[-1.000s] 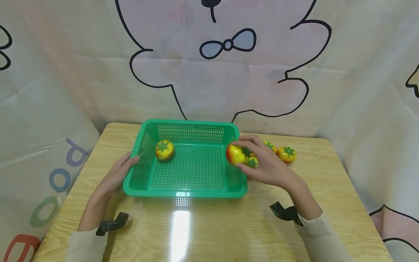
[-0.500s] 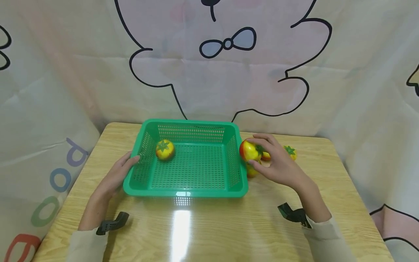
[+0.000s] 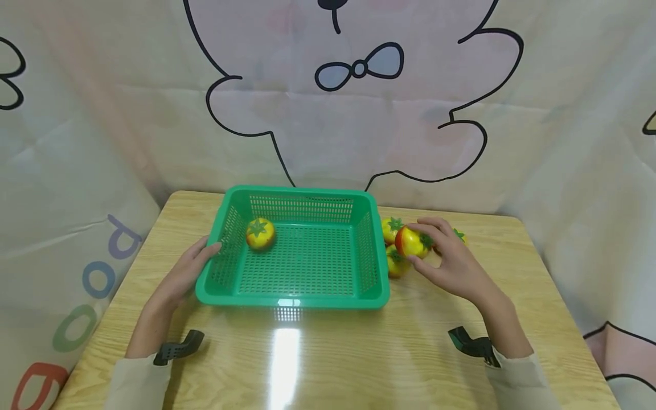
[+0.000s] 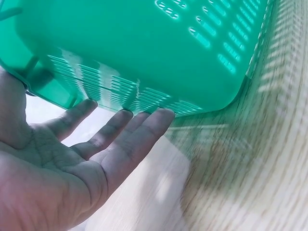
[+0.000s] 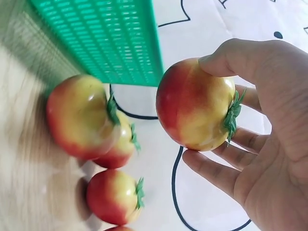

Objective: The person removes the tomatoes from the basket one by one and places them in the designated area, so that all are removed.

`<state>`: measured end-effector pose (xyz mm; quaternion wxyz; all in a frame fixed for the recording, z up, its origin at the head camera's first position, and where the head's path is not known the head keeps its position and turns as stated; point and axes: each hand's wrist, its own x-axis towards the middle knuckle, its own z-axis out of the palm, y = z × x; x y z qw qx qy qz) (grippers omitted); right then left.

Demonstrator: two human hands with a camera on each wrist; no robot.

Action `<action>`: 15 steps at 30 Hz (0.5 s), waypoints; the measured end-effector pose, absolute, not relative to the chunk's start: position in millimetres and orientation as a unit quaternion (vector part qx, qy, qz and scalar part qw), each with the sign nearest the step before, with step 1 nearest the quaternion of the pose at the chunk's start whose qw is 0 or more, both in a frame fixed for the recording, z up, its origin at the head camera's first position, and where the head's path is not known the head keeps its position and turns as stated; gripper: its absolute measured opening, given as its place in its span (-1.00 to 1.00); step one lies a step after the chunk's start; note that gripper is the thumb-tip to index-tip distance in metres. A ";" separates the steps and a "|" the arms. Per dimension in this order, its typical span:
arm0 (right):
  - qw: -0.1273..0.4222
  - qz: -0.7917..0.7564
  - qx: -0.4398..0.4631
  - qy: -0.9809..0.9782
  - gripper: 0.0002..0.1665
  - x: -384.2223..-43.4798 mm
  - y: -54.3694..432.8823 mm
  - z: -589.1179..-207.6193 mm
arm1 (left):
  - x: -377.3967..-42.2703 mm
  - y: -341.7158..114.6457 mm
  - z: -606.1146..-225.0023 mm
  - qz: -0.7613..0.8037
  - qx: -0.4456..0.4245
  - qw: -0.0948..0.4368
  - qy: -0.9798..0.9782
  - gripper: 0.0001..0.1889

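Observation:
My right hand (image 3: 453,266) pinches a red-and-yellow tomato (image 3: 411,242) with a green leafy top between thumb and fingertips, just right of the basket. In the right wrist view this tomato (image 5: 192,108) is raised above the others, its leaves turned toward the palm. On the left, my left hand (image 3: 187,270) grips the end of the green plastic basket (image 3: 292,302), thumb over the rim. The left wrist view shows its fingers (image 4: 139,139) against the slotted outer wall. One tomato (image 3: 260,233) sits inside the basket, toward its left end.
Several more tomatoes stand on the wooden table (image 3: 348,359) along the basket's right side, including a near one (image 3: 396,266) and a far one (image 3: 392,229). Part of the group is behind my right hand. A printed curtain (image 3: 328,131) hangs behind the table.
My right hand has moved right, from over the basket's right rim to beyond it, still holding the tomato. The left hand, basket and tomato inside have stayed put.

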<state>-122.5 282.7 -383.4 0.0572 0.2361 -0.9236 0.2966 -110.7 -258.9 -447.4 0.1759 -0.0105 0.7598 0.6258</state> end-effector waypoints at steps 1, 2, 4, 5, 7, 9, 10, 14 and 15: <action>0.055 0.296 0.232 -0.925 -0.30 -121.4 284.4 -385.1 | -110.9 -259.1 -447.3 0.625 -0.012 0.177 0.760 -0.21; 0.055 0.296 0.229 -0.925 -0.29 -120.3 286.0 -386.7 | -111.1 -259.1 -447.3 0.624 -0.013 0.177 0.761 -0.22; 0.056 0.299 0.224 -0.926 -0.28 -118.2 289.6 -390.2 | -111.6 -259.3 -447.4 0.621 -0.016 0.178 0.763 -0.21; 0.059 0.300 0.222 -0.926 -0.28 -117.1 291.2 -392.0 | -111.8 -259.4 -447.3 0.619 -0.017 0.178 0.765 -0.21; 0.064 0.301 0.220 -0.926 -0.27 -115.7 293.5 -395.4 | -111.8 -259.8 -447.3 0.618 -0.019 0.178 0.765 -0.21; 0.067 0.301 0.217 -0.926 -0.28 -114.4 294.1 -398.8 | -111.2 -261.0 -447.7 0.619 -0.021 0.179 0.765 -0.21; 0.069 0.298 0.217 -0.927 -0.28 -113.7 295.3 -400.1 | -111.5 -260.9 -448.2 0.620 -0.020 0.179 0.764 -0.21; 0.079 0.286 0.217 -0.930 -0.28 -110.6 299.7 -406.3 | -112.1 -261.1 -449.8 0.624 -0.015 0.180 0.761 -0.22; 0.082 0.281 0.217 -0.931 -0.27 -109.7 301.3 -408.1 | -112.2 -261.0 -449.8 0.624 -0.014 0.180 0.760 -0.22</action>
